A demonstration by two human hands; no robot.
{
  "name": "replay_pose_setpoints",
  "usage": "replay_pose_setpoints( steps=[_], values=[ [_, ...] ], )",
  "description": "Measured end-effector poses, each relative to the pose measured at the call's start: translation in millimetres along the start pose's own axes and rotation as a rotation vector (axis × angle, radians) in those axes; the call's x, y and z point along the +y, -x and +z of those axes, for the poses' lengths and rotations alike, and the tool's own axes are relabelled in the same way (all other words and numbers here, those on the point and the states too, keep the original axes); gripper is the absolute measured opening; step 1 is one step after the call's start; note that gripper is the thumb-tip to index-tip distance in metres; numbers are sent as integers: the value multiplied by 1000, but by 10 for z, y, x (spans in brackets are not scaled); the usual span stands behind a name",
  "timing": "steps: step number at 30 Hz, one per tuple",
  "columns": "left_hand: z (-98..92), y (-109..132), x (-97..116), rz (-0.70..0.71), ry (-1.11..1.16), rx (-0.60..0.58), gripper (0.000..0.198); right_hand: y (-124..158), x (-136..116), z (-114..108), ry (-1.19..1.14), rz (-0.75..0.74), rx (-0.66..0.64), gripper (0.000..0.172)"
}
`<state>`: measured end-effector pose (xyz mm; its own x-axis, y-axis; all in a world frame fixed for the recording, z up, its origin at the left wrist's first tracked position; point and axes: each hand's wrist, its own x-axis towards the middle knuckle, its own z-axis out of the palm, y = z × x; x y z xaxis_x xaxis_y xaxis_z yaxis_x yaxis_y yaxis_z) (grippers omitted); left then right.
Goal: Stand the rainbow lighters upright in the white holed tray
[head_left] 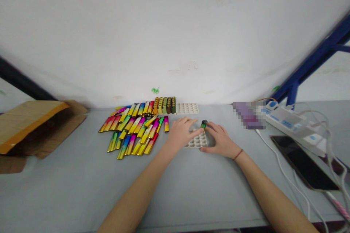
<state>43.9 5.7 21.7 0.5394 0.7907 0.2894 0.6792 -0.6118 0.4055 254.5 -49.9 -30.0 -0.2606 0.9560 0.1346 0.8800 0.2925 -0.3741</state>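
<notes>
A white tray with rows of round holes (198,141) lies on the table between my hands. One green lighter-like piece with a dark top (203,124) stands upright at its back right corner. My right hand (220,140) is at the tray's right side, fingers apart, fingertips beside the green piece. My left hand (181,132) reaches over the tray's left side, fingers spread, one fingertip close to the green piece. To the left lies a loose pile of shiny multicoloured pieces (133,127). Behind are a filled block of upright pieces (164,105) and a second white tray (187,108).
An open cardboard box (35,123) is at the left. On the right are a blurred purple object (247,115), a white power strip (295,125), a black phone (303,162) and white cables. A white wall (175,36) rises behind the grey table (82,189).
</notes>
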Motion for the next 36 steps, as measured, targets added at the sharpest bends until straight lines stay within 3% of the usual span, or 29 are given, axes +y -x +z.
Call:
replay_pose_setpoints(
  steps=[5,9,17,36],
  values=[
    [-246,222,-298,-325,-348,106,36,6,3,12,10,-5,5,87],
    [-282,293,-411,-465,-490,132,37,10,6,25,20,-10,17,87],
    [-189,273,-445,-472,-535,119,42,11,-21,20,31,7,3,87],
    [-172,301,-411,-476,-522,81,42,19,-12,50,29,5,21,85]
  ],
)
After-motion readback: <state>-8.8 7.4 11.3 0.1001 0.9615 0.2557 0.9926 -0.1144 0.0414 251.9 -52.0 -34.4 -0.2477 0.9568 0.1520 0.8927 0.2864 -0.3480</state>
